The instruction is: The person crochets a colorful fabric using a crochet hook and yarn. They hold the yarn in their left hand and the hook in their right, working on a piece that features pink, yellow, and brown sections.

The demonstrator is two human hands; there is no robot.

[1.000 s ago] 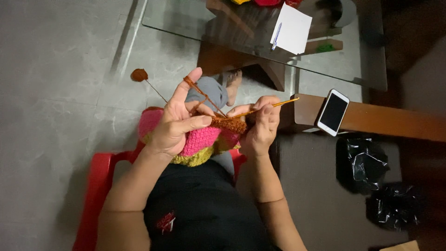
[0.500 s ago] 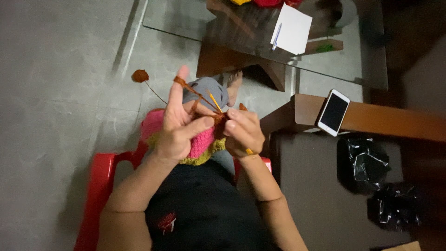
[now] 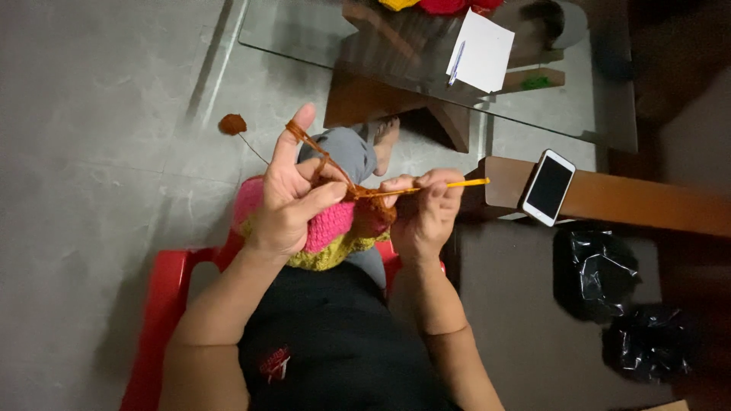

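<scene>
A small yarn ball lies on the floor at far left, its strand led up to the left hand. The strand is wound over the raised index finger, apparently so that tension is kept. The left hand is closed on the crochet piece, pink above and yellow-green below, which is held over the lap. A yellow hook is gripped in the right hand, tip pointed left into the orange edge just beside the left thumb. A phone rests on a wooden ledge at right; paper and pen lie on the glass worktop.
</scene>
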